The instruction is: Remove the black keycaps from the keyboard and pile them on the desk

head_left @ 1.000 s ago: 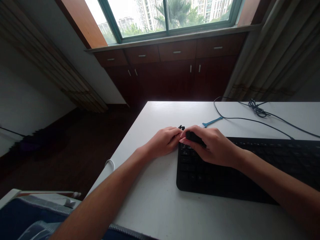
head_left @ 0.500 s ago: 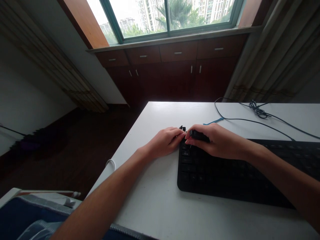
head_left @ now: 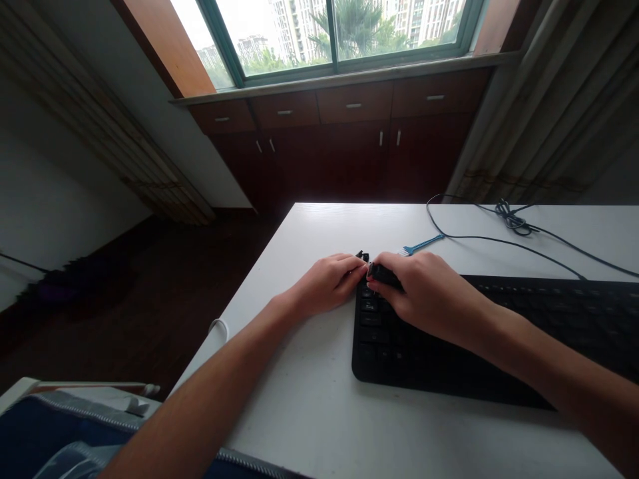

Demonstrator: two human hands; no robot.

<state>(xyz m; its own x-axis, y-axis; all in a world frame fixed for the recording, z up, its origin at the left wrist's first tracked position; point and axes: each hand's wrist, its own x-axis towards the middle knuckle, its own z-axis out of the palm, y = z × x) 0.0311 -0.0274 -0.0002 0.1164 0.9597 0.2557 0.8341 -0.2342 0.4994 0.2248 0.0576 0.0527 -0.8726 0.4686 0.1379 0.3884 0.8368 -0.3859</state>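
A black keyboard (head_left: 449, 372) lies on the white table. My right hand (head_left: 424, 286) is closed around a small black-handled keycap puller (head_left: 384, 275), with thin wire showing at its end, over the keyboard's upper left keys. Beside it, at the keyboard's upper left corner, my left hand (head_left: 337, 279) is closed, thumb and fingers pressed together; what they pinch is hidden. Small black pieces (head_left: 363, 256), which look like loose keycaps, sit just beyond the left fingertips. Behind my right hand lies a blue brush (head_left: 419, 246) with pale bristles.
The keyboard's cable (head_left: 519, 239) runs across the back of the white table (head_left: 309, 386), partly bundled. A white ring-like object (head_left: 219, 327) is at the table's left edge. Wooden cabinets (head_left: 324, 153) stand beyond, and a dark blue zip-edged item (head_left: 60, 432) is at lower left.
My right hand has shifted slightly left and turned, bringing the keycap puller closer to my left fingertips. More of the blue brush now shows. My left hand stays nearly in place.
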